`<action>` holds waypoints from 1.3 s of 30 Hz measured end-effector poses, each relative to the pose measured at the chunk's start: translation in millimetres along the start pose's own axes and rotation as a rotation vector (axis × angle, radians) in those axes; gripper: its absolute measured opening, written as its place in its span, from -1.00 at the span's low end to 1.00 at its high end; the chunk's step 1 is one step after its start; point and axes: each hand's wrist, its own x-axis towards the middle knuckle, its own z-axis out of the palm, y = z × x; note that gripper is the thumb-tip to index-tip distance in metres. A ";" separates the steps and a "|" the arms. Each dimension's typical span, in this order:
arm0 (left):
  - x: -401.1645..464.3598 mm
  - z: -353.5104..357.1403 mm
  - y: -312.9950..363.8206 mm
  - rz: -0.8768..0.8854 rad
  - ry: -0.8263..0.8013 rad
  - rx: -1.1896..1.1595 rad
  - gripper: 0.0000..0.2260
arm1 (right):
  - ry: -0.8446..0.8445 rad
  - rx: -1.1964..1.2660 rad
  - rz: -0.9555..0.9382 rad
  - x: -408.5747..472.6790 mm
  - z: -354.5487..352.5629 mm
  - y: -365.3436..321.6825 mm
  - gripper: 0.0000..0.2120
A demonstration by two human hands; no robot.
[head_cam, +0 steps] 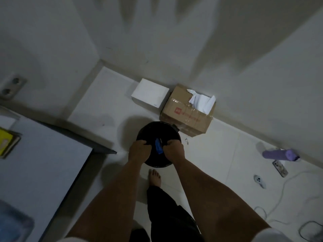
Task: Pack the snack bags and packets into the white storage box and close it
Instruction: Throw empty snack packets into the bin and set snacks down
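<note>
I look down at a round black bin lined with a black bag, standing on the pale tiled floor. My left hand grips the bag's edge on the near left. My right hand grips it on the near right. A small blue item shows between the two hands. A closed white box stands by the wall behind the bin. No snack bags are recognisable in this dim view.
A taped cardboard box with white paper sticking out sits right of the white box. A table edge runs at the left. On the floor at right lie a purple bottle, a phone and cables. My bare foot stands below the bin.
</note>
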 end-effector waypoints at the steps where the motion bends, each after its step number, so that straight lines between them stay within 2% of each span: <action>1: -5.8 -4.8 -1.9 0.010 0.016 -0.002 -0.57 | 0.000 -0.013 -0.022 -4.7 0.1 -1.7 -0.75; 3: -22.4 -18.6 -5.3 0.012 0.075 -0.012 -0.60 | 0.002 -0.040 -0.077 -17.5 -0.2 -7.6 -0.76; 7: -56.7 -52.4 -24.7 -0.007 0.170 -0.070 -0.82 | -0.003 -0.133 -0.177 -45.5 2.2 -25.0 -0.76; 10: -87.2 -79.8 -47.1 0.015 0.241 -0.095 -0.62 | 0.009 -0.181 -0.271 -76.7 7.6 -46.8 -0.74; 20: -208.6 -181.3 -159.5 -0.003 0.583 -0.259 -0.58 | 0.013 -0.341 -0.613 -204.5 79.1 -124.0 -0.56; 25: -239.8 -232.6 -223.5 -0.063 0.783 -0.321 -0.61 | 0.006 -0.364 -0.761 -237.7 125.5 -165.0 -0.56; 30: -246.2 -275.2 -269.7 -0.143 0.902 -0.403 -0.72 | -0.035 -0.423 -0.845 -249.0 167.3 -217.1 -0.56; 33: -238.9 -299.4 -293.6 -0.211 0.934 -0.427 -0.71 | -0.053 -0.465 -0.870 -245.1 195.9 -250.4 -0.71; 35: -227.4 -314.7 -309.9 -0.248 0.962 -0.414 -0.69 | -0.058 -0.497 -0.890 -234.4 218.5 -273.9 -0.61; 39: -195.3 -339.9 -339.3 -0.386 0.973 -0.441 -0.68 | -0.108 -0.535 -0.882 -210.6 262.0 -319.4 -0.74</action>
